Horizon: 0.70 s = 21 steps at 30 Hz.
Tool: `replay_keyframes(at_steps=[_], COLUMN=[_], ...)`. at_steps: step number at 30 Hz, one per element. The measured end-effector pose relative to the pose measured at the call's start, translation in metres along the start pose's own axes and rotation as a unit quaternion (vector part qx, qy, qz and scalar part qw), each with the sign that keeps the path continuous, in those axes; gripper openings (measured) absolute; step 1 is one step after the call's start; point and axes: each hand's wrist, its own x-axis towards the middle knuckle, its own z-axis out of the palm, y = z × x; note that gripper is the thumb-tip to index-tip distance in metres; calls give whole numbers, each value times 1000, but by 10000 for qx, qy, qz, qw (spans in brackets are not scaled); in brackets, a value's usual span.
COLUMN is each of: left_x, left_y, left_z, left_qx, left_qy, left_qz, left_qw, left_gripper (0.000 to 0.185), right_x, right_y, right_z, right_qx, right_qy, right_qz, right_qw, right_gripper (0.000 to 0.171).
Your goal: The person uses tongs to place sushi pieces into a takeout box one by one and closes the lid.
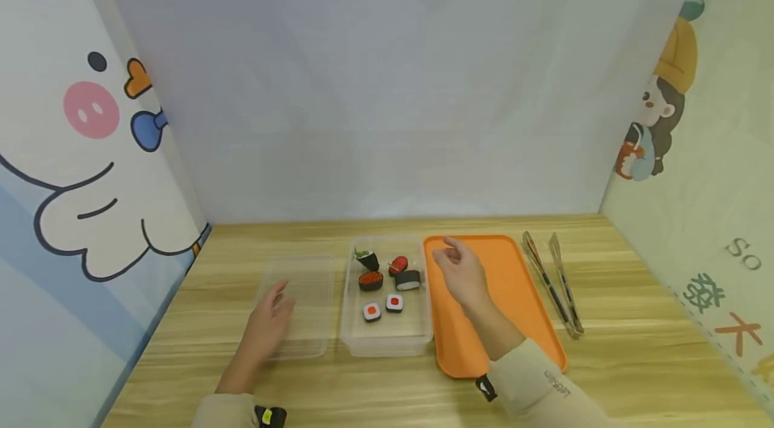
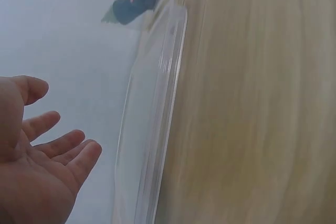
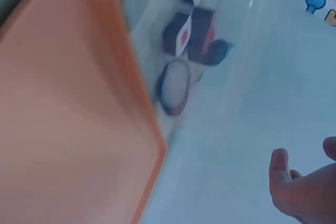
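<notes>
A clear plastic box [image 1: 386, 340] stands mid-table with several toy sushi pieces [image 1: 387, 280] inside; they show blurred in the right wrist view [image 3: 184, 40]. Its clear lid [image 1: 299, 300] lies flat to the left, seen edge-on in the left wrist view [image 2: 157, 129]. My left hand [image 1: 269, 320] hovers over the lid's near left part, fingers relaxed and holding nothing [image 2: 47, 150]. An orange tray [image 1: 514, 280] lies right of the box. My right hand [image 1: 462, 270] floats above the tray's far left part, fingers loosely bent and empty [image 3: 304, 182].
Metal tongs [image 1: 553, 280] lie on the wooden table [image 1: 635, 347] right of the tray. Cartoon-printed panels wall in the left and right sides, and a plain white backdrop closes the far edge.
</notes>
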Motion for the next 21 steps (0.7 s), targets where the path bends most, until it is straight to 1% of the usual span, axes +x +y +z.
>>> replay_keyframes(at_steps=[4, 8, 11, 14, 18, 21], left_x=[3, 6, 8, 9, 9, 8], left_y=[-5, -9, -10, -14, -19, -22], left_z=[-9, -15, -18, -20, -22, -24], left_qx=[165, 357, 363, 371, 465, 518], left_qy=[119, 147, 142, 157, 191, 203], left_qz=[-53, -168, -317, -447, -608, -725], left_qw=[9998, 9991, 9987, 9982, 9969, 9958], left_gripper=[52, 53, 53, 54, 54, 54], right_x=[-7, -14, -23, -32, -44, -54], right_y=[-12, -19, -24, -28, -30, -32], right_z=[33, 60, 79, 99, 126, 142], right_qx=[209, 418, 540, 583, 574, 665], right_qy=[-172, -486, -785, -962, -1056, -1133], right_qz=[-182, -284, -312, -276, -172, -103], right_qw=[9995, 9975, 9950, 9933, 9926, 9913], right_gripper=[49, 48, 49, 51, 55, 58])
